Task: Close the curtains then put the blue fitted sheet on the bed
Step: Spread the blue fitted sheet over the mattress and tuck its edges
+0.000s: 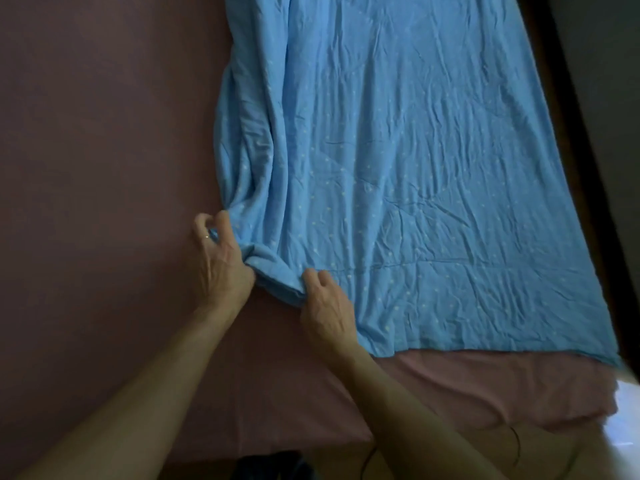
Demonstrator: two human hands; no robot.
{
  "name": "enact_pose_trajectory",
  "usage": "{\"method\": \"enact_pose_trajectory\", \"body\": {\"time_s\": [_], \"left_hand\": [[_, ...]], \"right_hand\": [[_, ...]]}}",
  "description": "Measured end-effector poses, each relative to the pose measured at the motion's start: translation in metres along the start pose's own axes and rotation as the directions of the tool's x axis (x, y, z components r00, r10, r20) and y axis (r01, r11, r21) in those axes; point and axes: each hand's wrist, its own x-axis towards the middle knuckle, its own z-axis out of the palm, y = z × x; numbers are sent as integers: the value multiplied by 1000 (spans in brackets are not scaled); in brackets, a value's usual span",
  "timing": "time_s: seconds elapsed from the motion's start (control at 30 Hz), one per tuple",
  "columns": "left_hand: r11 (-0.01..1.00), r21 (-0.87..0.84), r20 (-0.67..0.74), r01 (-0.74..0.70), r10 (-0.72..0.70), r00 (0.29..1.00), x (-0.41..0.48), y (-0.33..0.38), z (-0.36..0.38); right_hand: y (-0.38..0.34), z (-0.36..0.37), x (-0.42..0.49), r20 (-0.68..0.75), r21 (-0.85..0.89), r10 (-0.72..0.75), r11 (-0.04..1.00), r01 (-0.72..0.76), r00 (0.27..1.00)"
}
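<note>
The blue fitted sheet (398,161), dotted with small white spots, lies wrinkled over the right half of the bed (97,161), which wears a dusty pink cover. Its near left corner is bunched into a roll. My left hand (221,258) grips that bunched corner from the left, fingers curled into the fabric. My right hand (325,299) pinches the same folded edge just to the right, thumb under the roll. Both forearms reach in from the bottom of the view.
The pink cover shows bare on the left and along the near edge (485,386) below the sheet. A dark bed frame or wall (588,98) runs down the right side. Bright light falls on the floor at the bottom right (627,410).
</note>
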Motion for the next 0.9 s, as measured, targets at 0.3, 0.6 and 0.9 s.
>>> {"method": "enact_pose_trajectory", "body": {"time_s": [0.3, 0.6, 0.9], "left_hand": [[956, -231, 125, 179, -154, 980, -10, 21, 28], [941, -9, -61, -339, 338, 939, 27, -7, -4], [599, 394, 139, -697, 711, 690, 28, -101, -76]], "right_hand": [[46, -15, 7, -115, 102, 187, 979, -176, 975], [-14, 2, 7, -134, -170, -51, 985, 28, 990], [-122, 36, 30, 10, -121, -129, 984, 129, 992]]}}
